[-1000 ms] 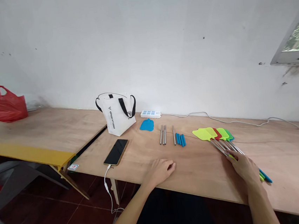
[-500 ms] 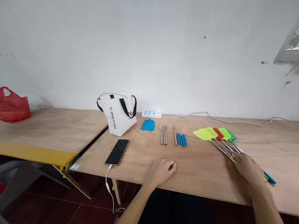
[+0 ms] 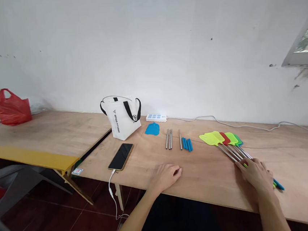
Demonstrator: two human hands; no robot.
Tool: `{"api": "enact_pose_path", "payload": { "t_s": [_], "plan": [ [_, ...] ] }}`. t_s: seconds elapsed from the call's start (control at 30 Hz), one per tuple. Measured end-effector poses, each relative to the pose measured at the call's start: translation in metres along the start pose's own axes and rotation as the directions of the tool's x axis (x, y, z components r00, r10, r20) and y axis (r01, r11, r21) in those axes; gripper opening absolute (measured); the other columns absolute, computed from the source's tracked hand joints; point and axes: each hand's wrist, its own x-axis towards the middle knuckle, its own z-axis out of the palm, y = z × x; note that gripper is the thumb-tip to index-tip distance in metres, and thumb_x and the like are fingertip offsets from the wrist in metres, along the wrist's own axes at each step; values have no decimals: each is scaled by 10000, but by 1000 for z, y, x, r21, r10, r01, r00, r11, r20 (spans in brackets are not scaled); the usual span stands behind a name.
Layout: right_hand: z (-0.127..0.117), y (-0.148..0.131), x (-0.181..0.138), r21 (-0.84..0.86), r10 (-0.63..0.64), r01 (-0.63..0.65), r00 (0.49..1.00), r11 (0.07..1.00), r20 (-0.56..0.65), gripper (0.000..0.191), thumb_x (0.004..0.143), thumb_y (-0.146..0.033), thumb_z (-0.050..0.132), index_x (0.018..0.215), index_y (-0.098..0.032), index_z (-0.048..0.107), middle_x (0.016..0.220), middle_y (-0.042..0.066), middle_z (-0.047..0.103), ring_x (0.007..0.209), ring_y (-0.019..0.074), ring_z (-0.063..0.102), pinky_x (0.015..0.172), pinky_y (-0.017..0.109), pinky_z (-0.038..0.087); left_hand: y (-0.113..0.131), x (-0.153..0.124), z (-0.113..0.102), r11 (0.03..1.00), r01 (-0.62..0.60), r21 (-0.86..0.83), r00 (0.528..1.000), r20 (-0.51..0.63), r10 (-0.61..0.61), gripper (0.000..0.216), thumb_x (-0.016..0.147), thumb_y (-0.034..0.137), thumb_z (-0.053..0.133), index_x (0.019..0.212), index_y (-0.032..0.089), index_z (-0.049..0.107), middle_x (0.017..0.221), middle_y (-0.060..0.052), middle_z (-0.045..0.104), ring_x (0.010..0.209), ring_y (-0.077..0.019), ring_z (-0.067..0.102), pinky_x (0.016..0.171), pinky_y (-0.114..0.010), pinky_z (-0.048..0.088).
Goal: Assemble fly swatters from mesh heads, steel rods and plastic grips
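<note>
Flyswatters [image 3: 225, 138], slanted, heads [image 3: 212, 138] pointing away leftward

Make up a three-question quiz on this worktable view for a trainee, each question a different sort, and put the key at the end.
1. Multiple choice. Which things lie partly under the right hand?
A) the blue tubes
B) the fly swatters
C) the white bag

2. True or false. The left hand is holding the phone.

3. Fill in the colour. The loose swatter head lying just in front of the power strip is ____.

Key: 1 B; 2 false, it lies on the table; 3 blue.
</note>
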Motion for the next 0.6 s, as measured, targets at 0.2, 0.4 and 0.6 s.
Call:
{"api": "enact_pose_path", "payload": {
  "t_s": [0.2, 0.4, 0.6],
  "plan": [
    [2, 6, 2, 2, -1, 1, 1000, 1000, -15, 509, 972, -554, 312, 1061, -220, 686, 1157, 155, 630, 1131, 357, 573, 897, 467, 489, 1, 0, 0, 1000, 12, 5, 1000, 9, -12, 358, 1036, 345, 442, 773, 201, 638, 793, -20, 702, 743, -181, 620, 631, -285, 297],
    [-1, 4, -2, 16, 61, -60, 994, 998, -94, 503, 954, -552, 320, 1137, -229, 659, 1249, 176, 589, 1216, 384, 537, 943, 568, 467, -1, 0, 1, 1000, -12, 7, 1000, -2, 12, 380, 1043, 359, 426, 766, 194, 627, 794, -23, 698, 738, -176, 625, 616, -294, 278],
    [0, 17, 1, 117, 63, -64, 998, 991, 10, 535, 905, -653, 367, 1177, -299, 661, 1455, 146, 498, 1332, 430, 469, 1003, 705, 384, 1, 0, -1, 1000, 8, -1, 1000, -3, -8, 381, 1035, 358, 441, 742, 192, 618, 767, -24, 685, 746, -181, 635, 615, -302, 284]
  ]
}}
